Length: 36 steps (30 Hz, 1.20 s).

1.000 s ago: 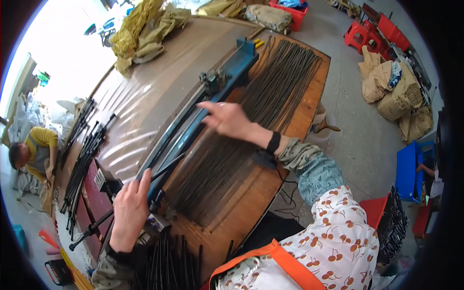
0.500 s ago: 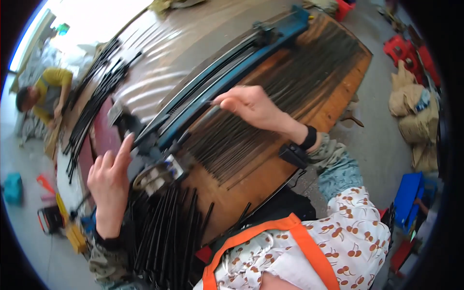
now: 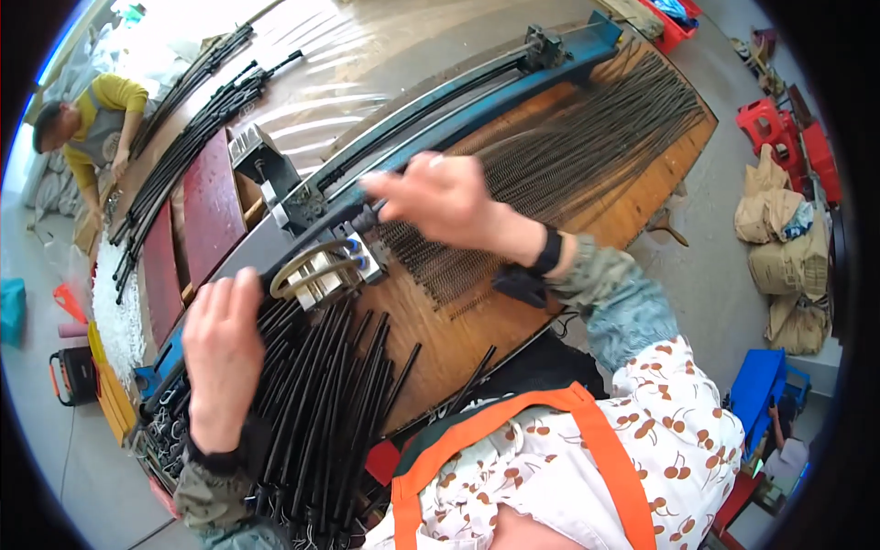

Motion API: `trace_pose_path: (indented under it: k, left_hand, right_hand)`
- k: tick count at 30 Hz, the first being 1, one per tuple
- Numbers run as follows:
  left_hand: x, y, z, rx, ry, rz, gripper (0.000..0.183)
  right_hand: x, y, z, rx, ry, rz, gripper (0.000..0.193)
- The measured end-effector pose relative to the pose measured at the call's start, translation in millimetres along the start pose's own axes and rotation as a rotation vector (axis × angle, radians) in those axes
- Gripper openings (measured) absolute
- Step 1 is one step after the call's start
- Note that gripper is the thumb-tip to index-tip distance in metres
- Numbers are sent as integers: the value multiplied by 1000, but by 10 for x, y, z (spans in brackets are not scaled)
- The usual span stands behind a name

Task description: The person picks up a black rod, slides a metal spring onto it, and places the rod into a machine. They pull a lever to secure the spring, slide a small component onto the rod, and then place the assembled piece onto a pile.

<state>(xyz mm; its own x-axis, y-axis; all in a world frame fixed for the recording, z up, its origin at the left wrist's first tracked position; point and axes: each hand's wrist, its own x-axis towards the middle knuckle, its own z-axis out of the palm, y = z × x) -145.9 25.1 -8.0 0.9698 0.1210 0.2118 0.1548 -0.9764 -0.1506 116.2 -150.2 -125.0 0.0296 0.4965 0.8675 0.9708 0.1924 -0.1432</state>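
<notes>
My left hand (image 3: pixel 220 344) is curled beside a small metal clamp unit (image 3: pixel 316 275) with blue fittings and a tan hose; what lies under its fingers is hidden. My right hand (image 3: pixel 445 197), slightly blurred, is closed above the near end of a long blue metal rail (image 3: pixel 490 110); anything between its fingertips is too blurred to name. Long black rods lie along this rail, up to a dark metal block (image 3: pixel 544 48) at its far end. Right of the rail, many long thin dark coil springs (image 3: pixel 550 156) lie side by side on the wooden tabletop (image 3: pixel 412 353).
Black rods (image 3: pixel 321 403) are heaped in front of me, left of my apron. More black rods (image 3: pixel 197 137) lie at the far left, by a co-worker in yellow (image 3: pixel 101 119). Dark red panels (image 3: pixel 215 202) adjoin the rail. Brown sacks (image 3: pixel 784 247) and red crates stand at right.
My left hand's raised forefinger has curled in with the other fingers. My right hand has shifted slightly left. The view has moved a little, bringing more of the left side into sight.
</notes>
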Motion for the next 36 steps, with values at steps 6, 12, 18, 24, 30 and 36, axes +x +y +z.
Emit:
trace_pose_path:
  k: [6, 12, 18, 24, 30, 36]
  left_hand:
    - [-321, -651, -145, 25, 254, -223, 27]
    - [-428, -951, -551, 40, 448, -332, 27]
    - [-875, -960, -479, -21, 424, -402, 29]
    - [-1346, -1055, -230, -102, 355, -495, 30]
    - [-1191, -1117, -129, -129, 391, -481, 32]
    - [-1239, -1258, 58, -71, 240, -520, 37]
  right_hand:
    - [-87, 558, -137, -157, -30, 189, 30]
    - [398, 393, 410, 389, -339, 568, 20]
    - [1034, 59, 1110, 658, -415, 324, 20]
    - [1114, 39, 1318, 601, -472, 226, 22]
    - [1186, -129, 1548, 217, -778, -69, 21]
    - [589, 888, 693, -272, -362, -172, 13]
